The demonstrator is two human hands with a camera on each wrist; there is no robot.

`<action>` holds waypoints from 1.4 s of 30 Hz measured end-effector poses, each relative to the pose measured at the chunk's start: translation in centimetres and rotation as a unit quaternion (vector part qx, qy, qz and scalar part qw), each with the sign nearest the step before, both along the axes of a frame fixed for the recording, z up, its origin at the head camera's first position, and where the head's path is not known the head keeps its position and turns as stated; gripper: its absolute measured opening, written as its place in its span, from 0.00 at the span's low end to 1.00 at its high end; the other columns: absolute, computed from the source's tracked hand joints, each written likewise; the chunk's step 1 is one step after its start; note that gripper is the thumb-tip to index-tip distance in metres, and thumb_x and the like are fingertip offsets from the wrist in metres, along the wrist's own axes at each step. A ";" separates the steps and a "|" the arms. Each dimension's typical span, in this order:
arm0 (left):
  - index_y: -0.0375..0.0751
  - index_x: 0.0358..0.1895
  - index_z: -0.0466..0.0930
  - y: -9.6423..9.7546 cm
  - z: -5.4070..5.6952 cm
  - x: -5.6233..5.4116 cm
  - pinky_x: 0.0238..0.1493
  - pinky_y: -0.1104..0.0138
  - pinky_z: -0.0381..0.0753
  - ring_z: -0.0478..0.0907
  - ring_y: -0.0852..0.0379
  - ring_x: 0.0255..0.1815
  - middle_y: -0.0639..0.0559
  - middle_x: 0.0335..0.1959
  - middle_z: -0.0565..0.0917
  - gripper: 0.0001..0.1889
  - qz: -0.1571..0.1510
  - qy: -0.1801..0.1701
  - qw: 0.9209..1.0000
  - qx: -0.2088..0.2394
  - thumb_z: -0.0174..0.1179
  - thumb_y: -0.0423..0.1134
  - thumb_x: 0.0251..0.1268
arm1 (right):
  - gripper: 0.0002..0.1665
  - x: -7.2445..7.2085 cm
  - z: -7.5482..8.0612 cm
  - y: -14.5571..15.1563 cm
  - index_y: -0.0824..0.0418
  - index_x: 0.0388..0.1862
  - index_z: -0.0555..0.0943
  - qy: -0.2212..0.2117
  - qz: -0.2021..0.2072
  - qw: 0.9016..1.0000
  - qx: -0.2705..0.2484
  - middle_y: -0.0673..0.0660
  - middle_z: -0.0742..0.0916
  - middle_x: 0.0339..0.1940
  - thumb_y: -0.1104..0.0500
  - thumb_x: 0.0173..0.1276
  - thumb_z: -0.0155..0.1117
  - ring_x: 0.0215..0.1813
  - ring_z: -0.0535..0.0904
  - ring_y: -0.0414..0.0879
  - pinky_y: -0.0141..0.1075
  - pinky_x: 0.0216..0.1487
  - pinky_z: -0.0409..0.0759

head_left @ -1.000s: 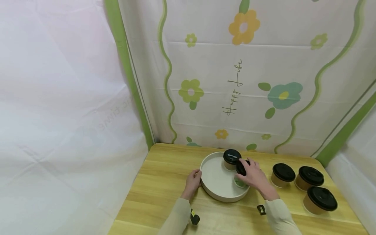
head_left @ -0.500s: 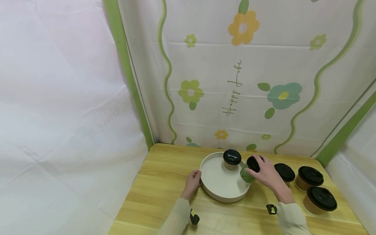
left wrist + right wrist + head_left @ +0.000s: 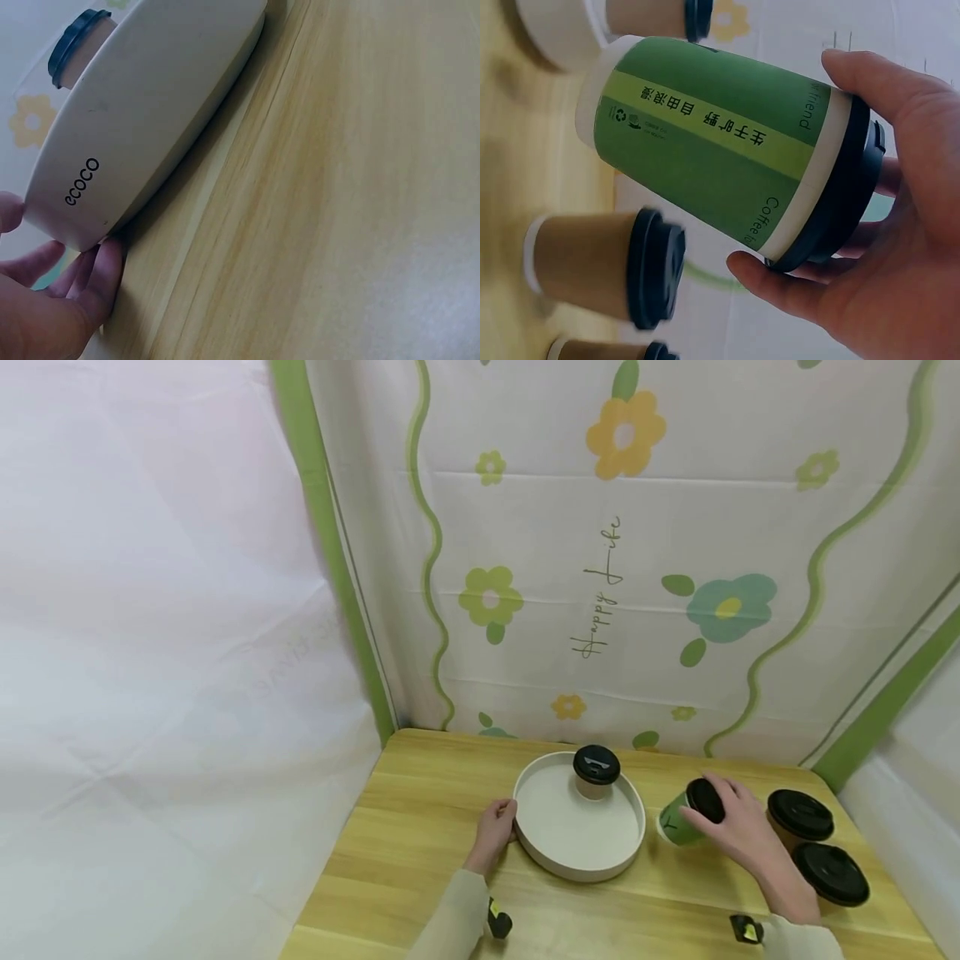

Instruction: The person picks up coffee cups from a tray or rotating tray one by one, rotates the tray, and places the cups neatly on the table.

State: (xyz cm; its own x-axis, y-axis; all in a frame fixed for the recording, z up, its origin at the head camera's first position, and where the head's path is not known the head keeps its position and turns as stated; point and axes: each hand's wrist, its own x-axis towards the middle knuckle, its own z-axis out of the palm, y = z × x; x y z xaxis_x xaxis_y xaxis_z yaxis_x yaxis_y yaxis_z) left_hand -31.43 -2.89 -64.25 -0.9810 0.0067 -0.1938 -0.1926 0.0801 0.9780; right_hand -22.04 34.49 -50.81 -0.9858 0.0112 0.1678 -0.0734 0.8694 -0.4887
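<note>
My right hand (image 3: 750,835) grips a green paper coffee cup (image 3: 678,822) near its black lid, to the right of the round white tray (image 3: 573,835). In the right wrist view, thumb and fingers lie around the lid end of the tilted green cup (image 3: 705,142), and its base is off the table. My left hand (image 3: 495,833) holds the tray's left side; in the left wrist view, fingertips tuck beneath its lower edge and the thumb touches the upper rim. A brown cup (image 3: 595,789) with a black lid stands upright at the tray's back.
Black-lidded brown cups (image 3: 800,815) stand at the table's right; my right hand hides part of this group in the head view. A brown cup (image 3: 589,262) stands close to the green one. A flowered curtain (image 3: 525,527) hangs behind the wooden table (image 3: 420,777).
My right hand has lifted the green cup out of the tray and carried it rightward past the rim, toward the brown cups. The left hand has stayed at the tray.
</note>
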 end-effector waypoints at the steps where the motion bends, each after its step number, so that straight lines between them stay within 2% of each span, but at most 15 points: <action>1: 0.35 0.59 0.76 0.0 -0.1 0.0 0.37 0.66 0.84 0.82 0.57 0.40 0.41 0.48 0.83 0.23 0.000 0.001 1.000 -0.002 0.52 0.50 0.75 | 0.51 0.2 -0.2 0.3 0.71 0.73 0.58 -0.001 -0.004 1.000 -0.001 0.83 0.63 0.66 0.36 0.68 0.61 0.62 0.58 0.81 0.74 0.58 0.55; 6: 0.34 0.59 0.76 0.0 -0.5 -0.2 0.38 0.66 0.85 0.82 0.57 0.40 0.41 0.48 0.83 0.24 0.000 -0.002 1.000 -0.004 0.53 0.51 0.74 | 0.53 1.3 -0.7 1.7 0.71 0.74 0.56 -0.022 -0.024 0.999 -0.004 0.85 0.60 0.67 0.35 0.68 0.59 0.63 0.55 0.83 0.73 0.58 0.54; 13: 0.34 0.59 0.76 0.0 -0.2 -0.2 0.38 0.67 0.85 0.82 0.58 0.40 0.40 0.48 0.83 0.24 0.000 -0.005 1.000 0.001 0.53 0.50 0.74 | 0.54 2.3 -1.8 3.5 0.72 0.74 0.55 -0.054 -0.047 0.997 0.001 0.87 0.57 0.66 0.33 0.68 0.57 0.63 0.52 0.83 0.73 0.56 0.54; 17: 0.34 0.59 0.76 0.0 -0.3 -0.2 0.38 0.67 0.85 0.82 0.58 0.40 0.40 0.48 0.83 0.23 -0.001 -0.005 1.000 0.003 0.53 0.50 0.74 | 0.54 2.8 -2.6 4.3 0.72 0.73 0.56 -0.066 -0.054 0.996 0.006 0.88 0.57 0.65 0.32 0.68 0.57 0.63 0.52 0.83 0.73 0.54 0.54; 25: 0.35 0.60 0.76 0.0 -0.2 0.1 0.39 0.66 0.85 0.82 0.58 0.41 0.41 0.48 0.83 0.24 -0.005 -0.003 1.000 -0.002 0.52 0.51 0.75 | 0.57 3.3 -4.3 5.3 0.71 0.73 0.56 -0.093 -0.069 0.993 0.025 0.89 0.56 0.64 0.28 0.66 0.55 0.60 0.51 0.85 0.74 0.51 0.56; 33: 0.35 0.59 0.76 0.0 -0.3 -0.1 0.38 0.67 0.85 0.81 0.59 0.39 0.42 0.47 0.83 0.23 -0.001 -0.003 1.000 0.000 0.52 0.51 0.75 | 0.55 3.5 -5.7 5.0 0.69 0.72 0.58 -0.073 -0.075 0.993 0.052 0.88 0.57 0.63 0.28 0.65 0.55 0.58 0.51 0.90 0.76 0.46 0.60; 42: 0.34 0.60 0.75 0.0 -0.3 -0.2 0.38 0.67 0.84 0.81 0.57 0.40 0.42 0.46 0.83 0.24 0.002 -0.008 1.000 0.005 0.53 0.52 0.74 | 0.57 3.6 -6.3 4.6 0.64 0.73 0.58 -0.081 -0.090 0.991 0.065 0.88 0.55 0.64 0.23 0.63 0.51 0.58 0.51 0.90 0.75 0.37 0.65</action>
State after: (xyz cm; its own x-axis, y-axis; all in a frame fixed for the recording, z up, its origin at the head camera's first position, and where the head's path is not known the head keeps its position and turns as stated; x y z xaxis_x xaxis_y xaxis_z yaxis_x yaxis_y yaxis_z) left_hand -31.65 -2.85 -64.52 -0.9777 0.0051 -0.2100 -0.2091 0.0689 0.9755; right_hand -18.46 39.12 -57.09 -0.9838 0.1781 0.0194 0.1589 0.9176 -0.3643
